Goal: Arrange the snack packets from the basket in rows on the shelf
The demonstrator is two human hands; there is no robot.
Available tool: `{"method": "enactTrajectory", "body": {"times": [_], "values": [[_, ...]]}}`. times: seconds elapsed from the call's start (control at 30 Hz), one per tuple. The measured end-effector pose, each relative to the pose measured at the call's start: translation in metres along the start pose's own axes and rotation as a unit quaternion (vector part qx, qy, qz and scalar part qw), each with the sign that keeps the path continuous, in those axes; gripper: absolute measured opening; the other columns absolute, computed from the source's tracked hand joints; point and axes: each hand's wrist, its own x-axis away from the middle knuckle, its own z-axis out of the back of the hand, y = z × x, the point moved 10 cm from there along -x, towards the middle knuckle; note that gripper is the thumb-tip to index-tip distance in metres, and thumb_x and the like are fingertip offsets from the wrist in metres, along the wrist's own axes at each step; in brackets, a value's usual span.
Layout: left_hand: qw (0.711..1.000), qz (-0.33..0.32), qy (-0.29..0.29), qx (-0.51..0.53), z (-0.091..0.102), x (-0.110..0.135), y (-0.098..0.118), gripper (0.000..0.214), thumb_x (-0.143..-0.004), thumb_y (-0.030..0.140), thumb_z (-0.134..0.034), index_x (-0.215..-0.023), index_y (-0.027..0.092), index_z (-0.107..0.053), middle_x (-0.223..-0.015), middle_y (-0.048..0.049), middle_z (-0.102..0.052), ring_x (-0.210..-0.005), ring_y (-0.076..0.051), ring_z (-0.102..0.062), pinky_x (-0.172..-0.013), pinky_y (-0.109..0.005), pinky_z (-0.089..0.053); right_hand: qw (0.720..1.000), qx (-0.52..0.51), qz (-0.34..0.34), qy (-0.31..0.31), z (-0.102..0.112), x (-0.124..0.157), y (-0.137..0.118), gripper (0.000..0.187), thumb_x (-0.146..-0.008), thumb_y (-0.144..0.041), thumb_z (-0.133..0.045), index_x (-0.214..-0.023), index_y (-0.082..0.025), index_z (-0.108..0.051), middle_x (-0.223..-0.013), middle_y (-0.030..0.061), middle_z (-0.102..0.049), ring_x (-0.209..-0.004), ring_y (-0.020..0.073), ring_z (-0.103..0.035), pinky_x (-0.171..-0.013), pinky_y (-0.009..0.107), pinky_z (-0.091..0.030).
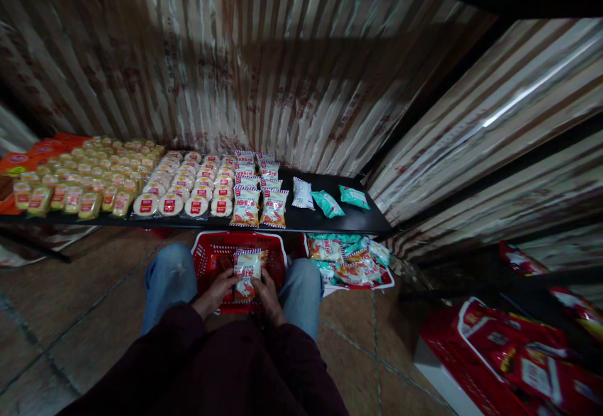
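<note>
Directly below the head camera, the person crouches on a tiled floor [85, 315] with both knees in blue jeans, and a red basket [210, 259] sits between them. Over that basket both hands grip one snack packet [247, 268]. The left hand [217, 292] closes on its lower left edge and the right hand [266, 293] closes on its lower right edge, fingers curled around the wrapper. The packet stands roughly upright, its face turned up to the camera. It has a band of blue and white stripes along the top seal, a pale middle with red lettering, and an orange-red picture lower down; the print is too small to read.

Just beyond the basket runs a low black shelf [330, 220]. At its front edge, nearest the hands, stand striped packets [258, 207] of the same look, in two columns reaching back to the corrugated wall. To their left lie rows of round cakes [183, 205] in clear wrap with red labels, and further left rows of yellow packets [80, 201]. To the right of the striped columns lie a white packet [302, 193] and two green packets [327, 203], spaced apart on bare shelf.

On the floor, beside the right knee, a second basket [386, 283] holds a loose heap of mixed packets. Well apart at the lower right, red bags [513, 353] fill another container.
</note>
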Motion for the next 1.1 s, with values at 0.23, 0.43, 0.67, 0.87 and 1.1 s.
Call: {"method": "enactTrajectory", "body": {"times": [0.23, 0.43, 0.67, 0.87, 1.1], "values": [[1.000, 0.010, 0.019, -0.014, 0.011, -0.007, -0.006, 0.061, -0.056, 0.045, -0.076, -0.109, 0.021, -0.059, -0.103, -0.0078, -0.070, -0.098, -0.024, -0.063, -0.083, -0.033, -0.044, 0.999, 0.021, -0.019, 0.032, -0.002, -0.001, 0.001, 0.046, -0.064, -0.032, -0.064, -0.108, -0.019, -0.061, -0.089, 0.0026, -0.070, -0.081, 0.0205, -0.064, -0.075, 0.032, -0.050], [1.000, 0.021, 0.014, -0.011, 0.013, -0.005, -0.006, 0.061, -0.055, 0.043, -0.077, -0.110, 0.021, -0.059, -0.106, -0.0074, -0.069, -0.096, -0.023, -0.064, -0.082, -0.032, -0.044, 0.999, 0.024, -0.026, 0.039, -0.005, -0.001, 0.001, 0.043, -0.063, -0.031, -0.064, -0.104, -0.019, -0.061, -0.084, 0.0021, -0.070, -0.077, 0.0193, -0.064, -0.072, 0.031, -0.049], [0.999, 0.020, 0.033, -0.001, 0.018, -0.004, -0.011, 0.059, -0.055, 0.042, -0.077, -0.107, 0.020, -0.059, -0.098, -0.0073, -0.071, -0.094, -0.023, -0.064, -0.080, -0.032, -0.045, 0.998, 0.016, -0.047, 0.035, -0.009, -0.004, 0.010, 0.046, -0.062, -0.031, -0.063, -0.106, -0.019, -0.060, -0.081, 0.0008, -0.070, -0.071, 0.0188, -0.064, -0.070, 0.031, -0.050], [0.999, 0.018, 0.032, 0.008, 0.018, -0.003, -0.012, 0.056, -0.054, 0.043, -0.078, -0.103, 0.019, -0.061, -0.095, -0.0066, -0.070, -0.092, -0.023, -0.065, -0.080, -0.031, -0.045, 0.998, 0.014, -0.056, 0.031, -0.010, -0.003, 0.010, 0.044, -0.060, -0.033, -0.065, -0.102, -0.019, -0.061, -0.079, 0.0018, -0.070, -0.069, 0.0196, -0.063, -0.067, 0.032, -0.049], [0.999, 0.027, 0.036, 0.017, 0.018, -0.007, -0.016, 0.060, -0.056, 0.041, -0.076, -0.108, 0.019, -0.058, -0.098, -0.0078, -0.070, -0.090, -0.023, -0.065, -0.077, -0.031, -0.046, 0.998, 0.012, -0.056, 0.033, -0.008, -0.004, 0.011, 0.043, -0.062, -0.031, -0.064, -0.103, -0.018, -0.060, -0.080, 0.0025, -0.069, -0.072, 0.0200, -0.064, -0.069, 0.032, -0.049]]}}
